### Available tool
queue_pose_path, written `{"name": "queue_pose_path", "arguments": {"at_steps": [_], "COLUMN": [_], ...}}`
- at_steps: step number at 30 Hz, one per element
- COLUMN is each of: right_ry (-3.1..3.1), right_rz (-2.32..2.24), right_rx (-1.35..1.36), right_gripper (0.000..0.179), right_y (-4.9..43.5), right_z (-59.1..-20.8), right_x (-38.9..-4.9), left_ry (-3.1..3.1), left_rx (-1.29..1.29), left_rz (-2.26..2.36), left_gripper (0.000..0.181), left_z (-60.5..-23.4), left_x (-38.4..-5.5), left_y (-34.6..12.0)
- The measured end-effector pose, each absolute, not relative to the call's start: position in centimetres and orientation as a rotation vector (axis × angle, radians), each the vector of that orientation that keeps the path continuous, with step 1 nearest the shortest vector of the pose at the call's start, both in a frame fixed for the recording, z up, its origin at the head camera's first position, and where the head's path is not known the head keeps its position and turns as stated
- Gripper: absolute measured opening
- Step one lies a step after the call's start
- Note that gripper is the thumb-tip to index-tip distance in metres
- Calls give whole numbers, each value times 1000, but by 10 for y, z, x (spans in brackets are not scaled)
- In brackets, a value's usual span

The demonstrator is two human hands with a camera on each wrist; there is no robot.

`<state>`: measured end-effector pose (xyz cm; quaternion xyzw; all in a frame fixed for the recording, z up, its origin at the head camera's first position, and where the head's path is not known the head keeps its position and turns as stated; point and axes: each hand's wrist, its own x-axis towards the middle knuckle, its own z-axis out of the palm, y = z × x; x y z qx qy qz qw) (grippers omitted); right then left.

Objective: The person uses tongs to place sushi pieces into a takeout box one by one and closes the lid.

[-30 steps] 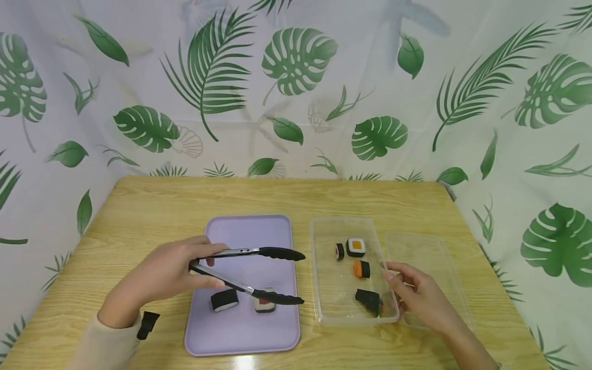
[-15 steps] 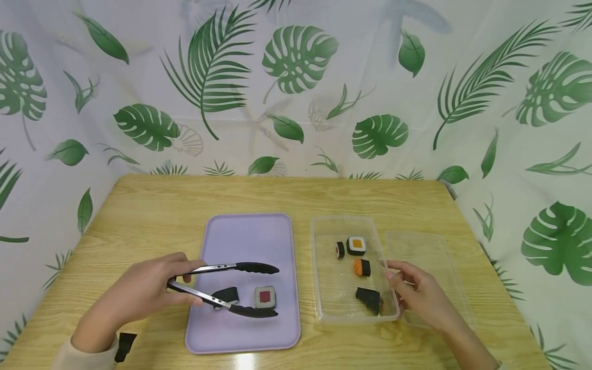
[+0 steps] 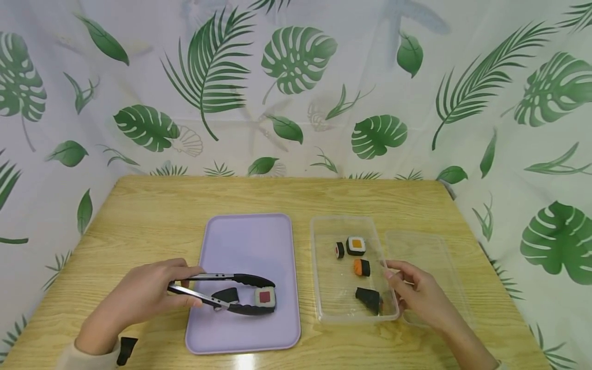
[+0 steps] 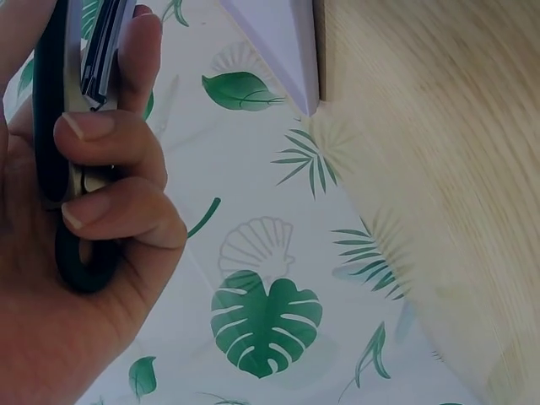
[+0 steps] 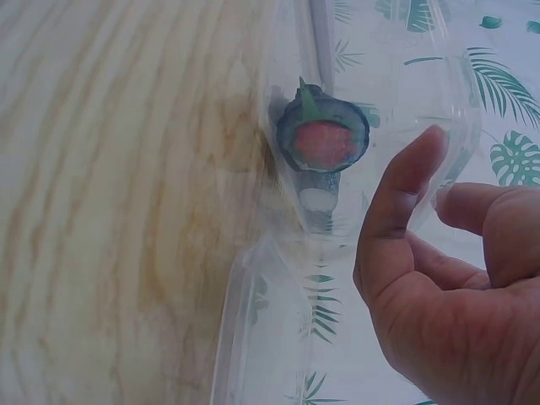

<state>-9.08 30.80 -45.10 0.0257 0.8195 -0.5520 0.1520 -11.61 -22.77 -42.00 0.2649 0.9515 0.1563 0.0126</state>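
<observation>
My left hand (image 3: 143, 290) grips metal tongs (image 3: 252, 279) with black tips; in the left wrist view its fingers (image 4: 118, 207) curl round the handle. The tong tips lie on either side of a toy sushi roll (image 3: 265, 297) with a red centre, on a lilac tray (image 3: 247, 236). A black-wrapped sushi piece (image 3: 226, 295) sits between the tong arms, partly hidden. My right hand (image 3: 418, 290) pinches the right side wall of a clear plastic box (image 3: 318, 280). Inside are a small roll (image 3: 339, 250), a yellow-centred roll (image 3: 356, 245), an orange-topped piece (image 3: 362, 267) and a dark hand roll (image 3: 368, 299).
A clear lid (image 3: 446, 249) lies on the wooden table (image 3: 162, 205) right of the box, partly behind my right hand. A narrow strip of table separates tray and box. A leaf-patterned cloth (image 3: 296, 133) hangs along the back and sides.
The tongs have moved left and back from the tray's right edge to the red-centred roll, and their tips have come closer together around it. My right hand stays at the box.
</observation>
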Motion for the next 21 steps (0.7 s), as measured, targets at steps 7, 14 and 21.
{"name": "queue_pose_path", "arguments": {"at_steps": [7, 14, 21], "right_ry": [2361, 2358, 2340], "right_rz": [-1577, -1587, -1613], "right_rx": [75, 69, 58], "right_gripper": [61, 58, 57], "right_y": [309, 309, 308], "right_z": [-452, -452, -452], "right_x": [-91, -90, -89], "left_ry": [2979, 2997, 2995], "left_rx": [829, 840, 905], "left_rz": [493, 538, 693], "left_gripper": [60, 55, 52], "left_z": [-423, -422, -412], "left_x": [-119, -123, -135], "left_y": [-227, -226, -222]}}
